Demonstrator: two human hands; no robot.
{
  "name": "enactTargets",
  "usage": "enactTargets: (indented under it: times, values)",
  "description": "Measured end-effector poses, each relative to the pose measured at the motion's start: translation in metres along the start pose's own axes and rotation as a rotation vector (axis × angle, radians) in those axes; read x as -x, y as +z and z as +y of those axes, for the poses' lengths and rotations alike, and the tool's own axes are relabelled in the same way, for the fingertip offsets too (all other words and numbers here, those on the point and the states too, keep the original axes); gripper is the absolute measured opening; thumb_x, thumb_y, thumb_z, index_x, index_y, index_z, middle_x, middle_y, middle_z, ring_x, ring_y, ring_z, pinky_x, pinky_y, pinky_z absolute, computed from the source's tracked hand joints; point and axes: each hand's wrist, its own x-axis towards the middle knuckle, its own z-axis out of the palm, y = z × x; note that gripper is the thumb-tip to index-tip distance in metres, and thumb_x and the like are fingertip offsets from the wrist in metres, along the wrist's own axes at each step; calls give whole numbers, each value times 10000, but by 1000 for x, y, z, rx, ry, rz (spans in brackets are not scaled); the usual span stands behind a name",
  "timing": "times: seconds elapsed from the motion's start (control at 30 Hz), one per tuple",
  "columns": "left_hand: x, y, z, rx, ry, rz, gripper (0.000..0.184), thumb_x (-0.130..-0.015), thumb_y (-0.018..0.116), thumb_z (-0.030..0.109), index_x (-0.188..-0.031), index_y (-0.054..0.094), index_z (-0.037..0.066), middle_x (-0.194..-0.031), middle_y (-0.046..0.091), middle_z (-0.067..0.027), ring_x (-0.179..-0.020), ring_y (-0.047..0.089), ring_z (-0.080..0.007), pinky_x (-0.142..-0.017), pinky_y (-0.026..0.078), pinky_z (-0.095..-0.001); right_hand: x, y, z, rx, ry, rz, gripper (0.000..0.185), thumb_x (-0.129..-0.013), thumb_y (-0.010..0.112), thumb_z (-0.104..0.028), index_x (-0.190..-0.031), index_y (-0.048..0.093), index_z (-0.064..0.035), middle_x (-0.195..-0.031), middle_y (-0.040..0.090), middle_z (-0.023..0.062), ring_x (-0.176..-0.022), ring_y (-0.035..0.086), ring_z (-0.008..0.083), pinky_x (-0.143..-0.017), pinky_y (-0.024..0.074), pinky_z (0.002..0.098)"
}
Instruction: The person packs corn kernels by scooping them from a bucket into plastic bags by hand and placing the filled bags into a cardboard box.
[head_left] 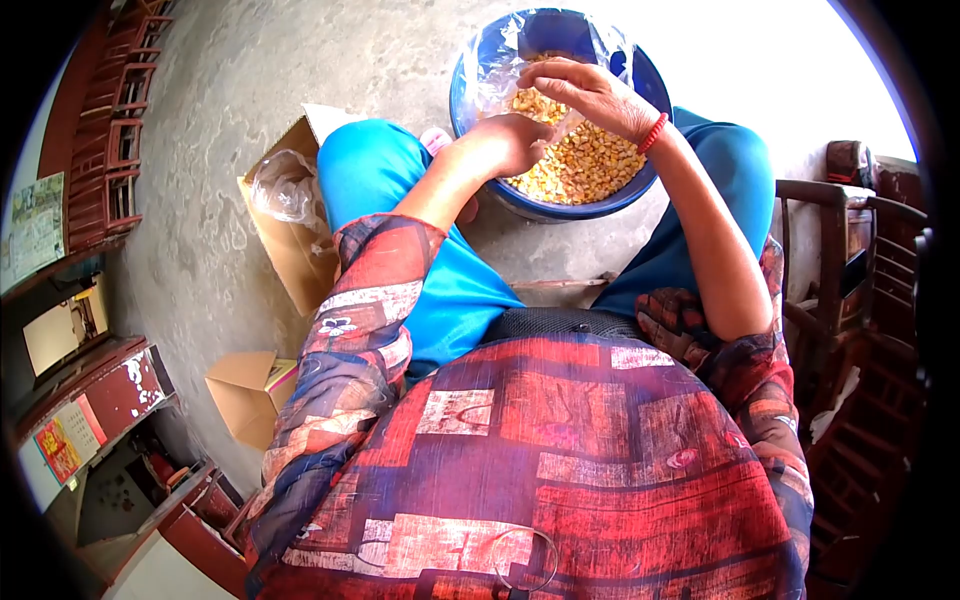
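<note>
A blue basin (658, 100) stands between my knees, with loose yellow corn kernels (580, 170) inside. A clear plastic bag (490, 75) lies in it and rises over its far rim. My left hand (503, 143) is closed at the near left of the basin, at a fold of clear plastic; its fingertips are partly hidden. Above the corn, my right hand (600, 98), with a red beaded bracelet (653, 132) at the wrist, reaches left across the bag. Its fingers are extended and slightly bent, and I see nothing gripped in them.
An open cardboard box (285, 235) with crumpled clear plastic (287, 187) stands beside my left knee. A smaller carton (243, 400) sits nearer me. Dark wooden chairs (835, 260) are close on my right; reddish-brown wooden furniture (105, 385) lines the left side.
</note>
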Motion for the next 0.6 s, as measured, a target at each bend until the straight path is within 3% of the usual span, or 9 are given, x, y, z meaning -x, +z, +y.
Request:
enactTargets:
  times: [0.13,0.2,0.23,0.27,0.33,0.4,0.43,0.53,0.6]
  values:
    - [-2,1,-3,30,5,-9,289,-818,495,240,-1064,575,113,-1007,586,-162,-940,552,-313,-809,426,-391,4,-7,-18,50,0,11,328,-905,456,-285,-1043,578,-13,-953,609,88,-927,574,171,-825,466,275]
    - [0,-4,0,22,3,-39,279,-817,492,238,-1045,582,107,-989,591,-156,-923,558,-312,-790,434,-394,10,-12,-38,-71,408,-411,310,-891,472,-266,-1005,592,-5,-858,622,71,-805,598,140,-656,517,257]
    - [0,-6,2,14,3,-70,270,-815,488,236,-1026,589,101,-972,596,-151,-906,564,-312,-771,442,-396,12,-6,-31,-69,463,-500,291,-880,474,-262,-943,614,-14,-796,619,56,-726,593,115,-538,514,245]
    - [0,-5,2,13,4,-70,270,-815,488,236,-1026,589,101,-972,596,-151,-906,564,-312,-771,442,-396,15,3,-18,-58,558,-585,272,-839,500,-278,-909,622,-45,-732,599,56,-712,592,117,-512,509,248]
    - [-1,-1,1,-57,82,43,292,-774,466,173,-1028,602,123,-916,612,-172,-875,581,-329,-759,445,-435,19,18,-9,260,650,-646,257,-807,496,-240,-881,631,-35,-758,623,115,-729,615,192,-582,517,315]
    - [0,0,1,-11,63,50,287,-774,464,168,-1019,606,122,-918,613,-170,-875,581,-330,-757,448,-432,25,38,25,717,257,-550,270,-756,501,-219,-868,637,-14,-819,625,187,-788,615,287,-718,490,376]
    - [-1,1,0,-19,70,51,293,-768,463,158,-1022,605,123,-923,612,-170,-881,580,-329,-762,447,-430,24,45,19,674,331,-506,289,-731,498,-216,-855,637,5,-885,607,225,-854,591,334,-819,442,390]
    - [-2,3,-3,-38,70,44,307,-754,462,137,-1026,605,127,-933,611,-171,-894,578,-327,-773,445,-429,26,65,35,618,165,-408,315,-789,498,-290,-946,594,-34,-877,611,199,-825,585,351,-767,451,409]
    - [-2,3,-4,-46,61,34,316,-746,462,127,-1028,605,130,-938,610,-172,-900,578,-326,-779,444,-428,22,65,20,516,253,-471,317,-797,503,-293,-954,591,-32,-878,616,189,-814,594,334,-767,453,401]
